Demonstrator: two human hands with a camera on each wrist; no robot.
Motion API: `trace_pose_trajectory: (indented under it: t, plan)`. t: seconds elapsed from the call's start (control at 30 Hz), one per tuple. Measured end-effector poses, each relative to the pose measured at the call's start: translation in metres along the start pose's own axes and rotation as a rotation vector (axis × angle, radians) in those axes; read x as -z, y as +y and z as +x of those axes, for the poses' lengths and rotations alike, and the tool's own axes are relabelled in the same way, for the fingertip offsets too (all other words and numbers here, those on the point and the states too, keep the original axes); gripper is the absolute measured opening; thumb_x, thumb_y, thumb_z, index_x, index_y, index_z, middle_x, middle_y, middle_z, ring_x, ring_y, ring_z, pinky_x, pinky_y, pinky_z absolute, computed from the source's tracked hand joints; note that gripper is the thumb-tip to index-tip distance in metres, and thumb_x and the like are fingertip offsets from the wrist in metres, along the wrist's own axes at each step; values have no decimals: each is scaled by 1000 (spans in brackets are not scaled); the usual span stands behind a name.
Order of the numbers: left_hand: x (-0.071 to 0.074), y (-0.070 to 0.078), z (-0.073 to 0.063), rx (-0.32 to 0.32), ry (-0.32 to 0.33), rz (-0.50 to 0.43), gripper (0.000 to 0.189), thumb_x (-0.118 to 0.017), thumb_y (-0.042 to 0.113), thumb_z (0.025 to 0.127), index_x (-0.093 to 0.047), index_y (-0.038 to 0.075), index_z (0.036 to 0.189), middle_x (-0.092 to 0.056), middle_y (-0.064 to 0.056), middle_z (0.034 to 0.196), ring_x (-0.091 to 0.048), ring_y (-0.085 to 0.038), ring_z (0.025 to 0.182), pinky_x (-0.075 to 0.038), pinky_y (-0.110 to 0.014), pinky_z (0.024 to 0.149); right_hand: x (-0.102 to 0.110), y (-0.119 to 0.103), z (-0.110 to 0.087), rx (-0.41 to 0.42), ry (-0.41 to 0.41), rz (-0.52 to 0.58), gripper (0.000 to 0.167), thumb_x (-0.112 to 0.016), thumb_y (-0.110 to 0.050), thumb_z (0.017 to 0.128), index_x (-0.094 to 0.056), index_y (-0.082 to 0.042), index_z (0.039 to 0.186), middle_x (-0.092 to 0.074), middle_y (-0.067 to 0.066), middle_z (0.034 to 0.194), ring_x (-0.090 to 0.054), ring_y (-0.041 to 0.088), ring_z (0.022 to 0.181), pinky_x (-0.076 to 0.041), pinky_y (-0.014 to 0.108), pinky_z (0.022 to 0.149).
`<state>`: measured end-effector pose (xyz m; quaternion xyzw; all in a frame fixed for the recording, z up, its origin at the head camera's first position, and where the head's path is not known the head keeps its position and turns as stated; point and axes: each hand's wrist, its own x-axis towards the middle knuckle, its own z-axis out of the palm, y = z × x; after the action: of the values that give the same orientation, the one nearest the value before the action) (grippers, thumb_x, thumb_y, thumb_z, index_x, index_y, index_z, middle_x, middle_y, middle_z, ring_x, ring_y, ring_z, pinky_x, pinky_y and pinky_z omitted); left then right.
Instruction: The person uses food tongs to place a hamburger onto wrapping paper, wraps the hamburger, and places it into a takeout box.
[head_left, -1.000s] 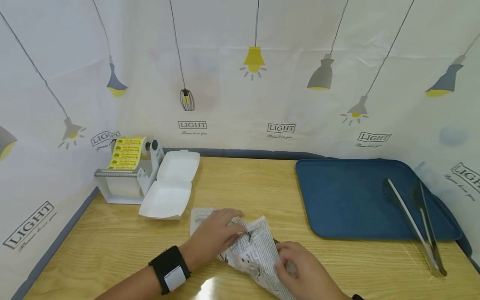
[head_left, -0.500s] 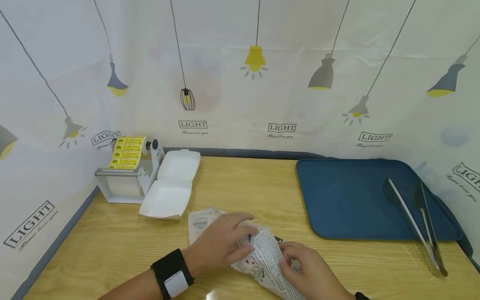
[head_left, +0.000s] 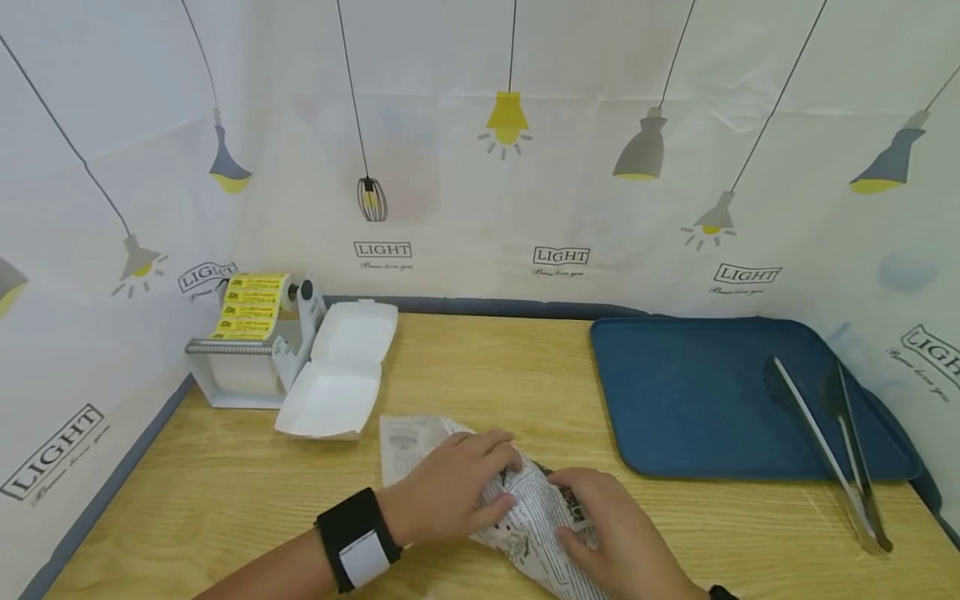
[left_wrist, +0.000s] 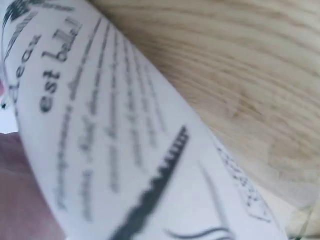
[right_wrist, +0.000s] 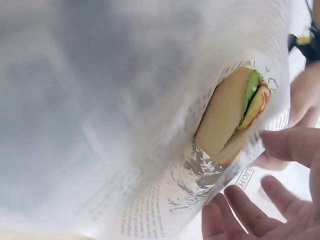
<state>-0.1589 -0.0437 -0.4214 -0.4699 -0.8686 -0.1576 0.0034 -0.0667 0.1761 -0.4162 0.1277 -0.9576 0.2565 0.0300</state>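
On the table, a newsprint-patterned paper wrap point(head_left: 528, 521) is rolled round a sandwich. The filled bread point(right_wrist: 225, 117), with lettuce, a yellow slice and red sauce, shows in the wrap's opening in the right wrist view. My left hand point(head_left: 453, 492) bends over the roll, fingers on its far side and thumb on the near side. My right hand point(head_left: 618, 529) holds the roll's right end, index finger and thumb spread across the paper. Its fingers point(right_wrist: 245, 212) lie at the paper's edge. Printed paper point(left_wrist: 125, 130) fills much of the left wrist view.
A label dispenser point(head_left: 251, 342) with a yellow label roll stands at the back left. Beside it lies an unfolded white clamshell box point(head_left: 333, 396). Back right is a blue tray point(head_left: 690, 400), with metal tongs point(head_left: 825, 450) lying across its front edge.
My left hand has moved right along the roll. The right hand's index finger and thumb have spread apart from a pinch, and dark-printed paper now shows between them.
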Motion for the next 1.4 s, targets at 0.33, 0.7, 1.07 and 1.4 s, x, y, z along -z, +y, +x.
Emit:
trace_pose_trajectory:
  t: [0.33, 0.7, 1.07, 1.4]
  plan:
    - [13, 4, 5, 172, -96, -26, 67, -52, 58, 85, -43, 14, 134, -58, -2, 128, -61, -12, 105, -46, -39, 97, -7, -1, -3, 283, 157, -216, 45, -74, -24, 77, -61, -28, 120, -57, -3, 127, -57, 15, 111, -52, 39, 84]
    - [11, 5, 4, 329, -65, -137, 85, -54, 66, 79, -34, 12, 142, -66, 1, 113, -60, -19, 108, -36, -58, 98, -9, -2, -4, 346, 128, -332, 49, -74, -36, 75, -61, -25, 121, -56, 1, 129, -55, 17, 115, -49, 40, 89]
    - [7, 2, 5, 361, 125, -94, 59, -65, 47, 81, -51, 15, 128, -65, 14, 76, -54, 5, 62, -43, -45, 85, -12, -1, -3, 358, 181, -366, 48, -74, -41, 74, -62, -26, 118, -61, -4, 121, -57, 13, 108, -49, 37, 86]
    - [6, 0, 10, 376, 117, -207, 56, -69, 40, 80, -51, 17, 128, -68, 8, 89, -59, -1, 68, -49, -24, 70, -14, -1, -1, 324, 167, -341, 49, -71, -43, 77, -60, -24, 120, -62, -5, 117, -58, 13, 107, -50, 37, 88]
